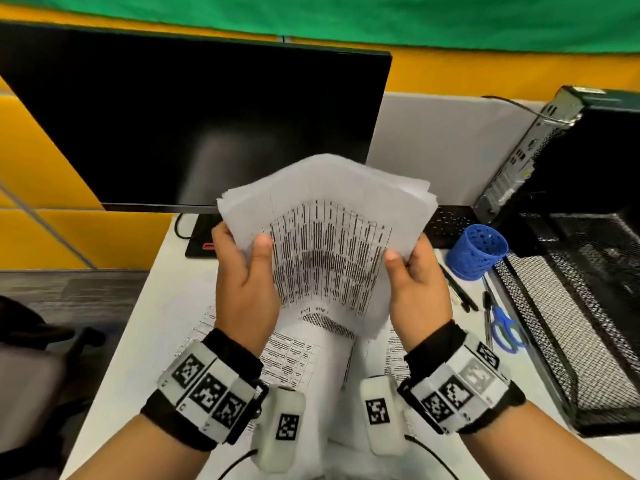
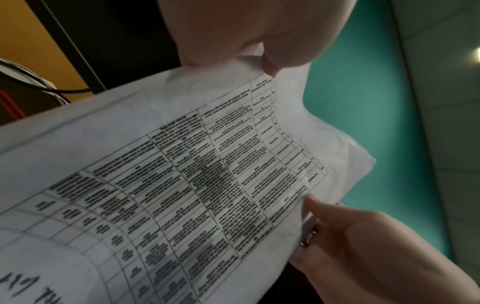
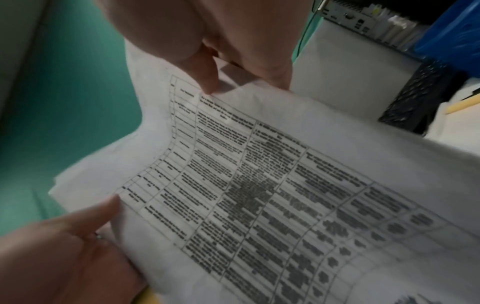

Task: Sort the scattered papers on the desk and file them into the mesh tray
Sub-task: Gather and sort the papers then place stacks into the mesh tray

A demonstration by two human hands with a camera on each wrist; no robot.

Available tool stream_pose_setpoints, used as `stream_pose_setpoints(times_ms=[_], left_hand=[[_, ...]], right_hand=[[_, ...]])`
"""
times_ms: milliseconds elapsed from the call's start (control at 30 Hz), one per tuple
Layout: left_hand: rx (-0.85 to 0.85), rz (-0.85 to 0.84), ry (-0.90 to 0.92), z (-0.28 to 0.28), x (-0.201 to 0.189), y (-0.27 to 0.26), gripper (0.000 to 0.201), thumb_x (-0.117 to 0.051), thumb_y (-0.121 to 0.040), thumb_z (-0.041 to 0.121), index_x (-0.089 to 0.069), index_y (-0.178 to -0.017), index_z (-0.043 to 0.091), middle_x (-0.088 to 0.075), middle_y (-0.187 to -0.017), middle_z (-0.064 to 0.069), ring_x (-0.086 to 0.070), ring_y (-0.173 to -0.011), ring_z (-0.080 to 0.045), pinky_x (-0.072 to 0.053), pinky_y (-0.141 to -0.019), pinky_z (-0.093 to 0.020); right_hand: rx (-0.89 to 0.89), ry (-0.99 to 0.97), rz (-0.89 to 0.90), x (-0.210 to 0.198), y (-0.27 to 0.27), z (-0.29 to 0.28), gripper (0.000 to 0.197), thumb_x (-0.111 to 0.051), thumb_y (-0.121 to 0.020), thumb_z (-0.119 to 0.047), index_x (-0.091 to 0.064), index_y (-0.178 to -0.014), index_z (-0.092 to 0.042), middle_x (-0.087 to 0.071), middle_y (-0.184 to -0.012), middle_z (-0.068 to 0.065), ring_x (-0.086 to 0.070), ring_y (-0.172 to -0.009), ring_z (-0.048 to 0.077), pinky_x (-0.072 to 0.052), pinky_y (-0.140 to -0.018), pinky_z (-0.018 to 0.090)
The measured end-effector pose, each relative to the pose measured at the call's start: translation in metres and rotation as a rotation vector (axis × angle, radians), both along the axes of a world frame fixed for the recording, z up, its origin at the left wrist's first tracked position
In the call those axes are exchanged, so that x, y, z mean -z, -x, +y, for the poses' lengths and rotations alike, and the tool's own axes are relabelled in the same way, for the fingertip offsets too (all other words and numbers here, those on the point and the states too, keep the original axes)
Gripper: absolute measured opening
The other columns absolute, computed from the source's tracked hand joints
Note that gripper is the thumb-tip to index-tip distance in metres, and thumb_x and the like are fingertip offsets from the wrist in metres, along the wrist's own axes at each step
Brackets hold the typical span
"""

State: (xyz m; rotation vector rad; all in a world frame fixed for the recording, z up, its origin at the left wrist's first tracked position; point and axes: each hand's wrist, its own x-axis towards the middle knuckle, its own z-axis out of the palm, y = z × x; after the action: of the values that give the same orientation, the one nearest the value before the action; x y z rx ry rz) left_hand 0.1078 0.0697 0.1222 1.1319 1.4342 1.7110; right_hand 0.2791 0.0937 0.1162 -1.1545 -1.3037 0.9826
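I hold a stack of white papers (image 1: 329,237) with a printed table on top, raised above the desk and bowed between my hands. My left hand (image 1: 242,261) grips its left edge, thumb on the top sheet. My right hand (image 1: 410,268) grips the right edge the same way. The left wrist view shows the table sheet (image 2: 194,174) with my left hand (image 2: 246,41) pinching its far edge. In the right wrist view my right hand (image 3: 207,51) pinches the sheet (image 3: 259,195). More printed papers (image 1: 298,355) lie on the desk beneath. The black mesh tray (image 1: 554,323) stands at the right.
A black monitor (image 1: 194,116) stands behind the papers, with a keyboard (image 1: 450,223) to its right. A blue pen cup (image 1: 478,251), pens (image 1: 460,292) and blue scissors (image 1: 505,327) lie between my right hand and the tray. A computer tower (image 1: 554,150) stands at the back right.
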Motion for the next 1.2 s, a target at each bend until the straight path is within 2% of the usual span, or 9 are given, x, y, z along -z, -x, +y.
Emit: stream_pose_setpoints(times_ms=[167, 300, 433, 600, 800, 900, 1067, 1167, 1200], left_hand=[[-0.031, -0.021, -0.005, 0.004, 0.010, -0.005, 0.035, -0.042, -0.098, 0.020, -0.034, -0.107, 0.052, -0.055, -0.118, 0.013, -0.056, -0.102, 0.012, -0.048, -0.082, -0.009], [-0.006, -0.005, 0.121, 0.013, 0.037, -0.002, 0.036, -0.044, -0.098, 0.019, -0.033, -0.108, 0.052, -0.052, -0.109, 0.029, -0.053, -0.093, 0.023, -0.041, -0.075, -0.002], [0.013, 0.033, 0.318, 0.019, 0.062, 0.003, 0.034, -0.051, -0.095, 0.024, -0.049, -0.128, 0.032, -0.060, -0.108, 0.016, -0.057, -0.101, -0.003, -0.045, -0.090, -0.023], [-0.004, -0.030, 0.488, 0.023, 0.080, 0.014, 0.025, -0.061, -0.090, 0.026, -0.064, -0.113, 0.018, -0.069, -0.103, 0.002, -0.063, -0.106, -0.024, -0.047, -0.098, -0.045], [0.078, -0.057, 0.433, 0.023, 0.064, 0.017, 0.034, -0.059, -0.091, 0.021, -0.057, -0.125, 0.023, -0.065, -0.122, 0.002, -0.059, -0.116, -0.018, -0.042, -0.105, -0.046], [0.085, -0.079, 0.380, 0.021, 0.052, 0.018, 0.036, -0.060, -0.090, 0.020, -0.057, -0.125, 0.022, -0.065, -0.123, 0.001, -0.059, -0.117, -0.018, -0.043, -0.105, -0.047], [0.115, -0.074, 0.307, 0.011, 0.033, 0.019, 0.034, -0.056, -0.092, 0.020, -0.055, -0.126, 0.017, -0.067, -0.117, 0.004, -0.061, -0.109, -0.009, -0.046, -0.099, -0.035], [0.167, 0.019, 0.312, 0.004, 0.029, 0.016, 0.035, -0.053, -0.093, 0.025, -0.052, -0.128, 0.026, -0.064, -0.114, 0.015, -0.058, -0.103, 0.002, -0.045, -0.086, -0.021], [0.186, 0.056, 0.321, 0.002, 0.030, 0.015, 0.035, -0.053, -0.093, 0.025, -0.051, -0.128, 0.029, -0.062, -0.110, 0.020, -0.056, -0.099, 0.007, -0.044, -0.082, -0.017]], right_hand=[[0.030, 0.041, 0.052, 0.015, 0.006, 0.000, 0.032, -0.047, -0.093, -0.003, -0.048, -0.116, -0.026, -0.061, -0.104, -0.022, -0.058, -0.092, -0.018, -0.045, -0.078, 0.002], [0.051, 0.175, -0.042, 0.043, 0.007, 0.004, 0.033, -0.048, -0.093, -0.008, -0.048, -0.106, -0.039, -0.061, -0.105, -0.018, -0.059, -0.100, -0.004, -0.046, -0.092, 0.019], [0.074, 0.286, -0.110, 0.057, 0.007, 0.008, 0.033, -0.047, -0.094, -0.007, -0.053, -0.124, -0.020, -0.062, -0.112, -0.005, -0.057, -0.108, 0.012, -0.044, -0.100, 0.032], [0.081, 0.389, -0.122, 0.059, 0.004, 0.007, 0.037, -0.048, -0.093, -0.009, -0.051, -0.128, -0.020, -0.061, -0.113, -0.008, -0.056, -0.113, 0.015, -0.042, -0.104, 0.036], [0.075, 0.306, -0.057, 0.046, -0.004, 0.005, 0.040, -0.047, -0.094, -0.006, -0.049, -0.128, -0.026, -0.060, -0.113, -0.014, -0.056, -0.107, 0.006, -0.043, -0.097, 0.024], [0.049, 0.245, -0.037, 0.040, -0.017, 0.004, 0.033, -0.048, -0.093, -0.004, -0.052, -0.106, -0.034, -0.063, -0.104, -0.018, -0.060, -0.092, -0.011, -0.046, -0.083, 0.008], [0.014, 0.304, -0.133, 0.045, -0.039, -0.013, 0.020, -0.047, -0.094, -0.007, -0.058, -0.096, -0.023, -0.069, -0.097, -0.002, -0.063, -0.089, 0.002, -0.049, -0.082, 0.019], [0.051, 0.308, -0.205, 0.056, -0.045, -0.021, 0.011, -0.046, -0.095, -0.010, -0.053, -0.097, -0.002, -0.061, -0.097, 0.026, -0.059, -0.091, 0.033, -0.046, -0.089, 0.043], [0.066, 0.310, -0.208, 0.059, -0.046, -0.023, 0.013, -0.045, -0.095, -0.011, -0.051, -0.098, 0.001, -0.057, -0.098, 0.031, -0.057, -0.086, 0.035, -0.045, -0.088, 0.045]])
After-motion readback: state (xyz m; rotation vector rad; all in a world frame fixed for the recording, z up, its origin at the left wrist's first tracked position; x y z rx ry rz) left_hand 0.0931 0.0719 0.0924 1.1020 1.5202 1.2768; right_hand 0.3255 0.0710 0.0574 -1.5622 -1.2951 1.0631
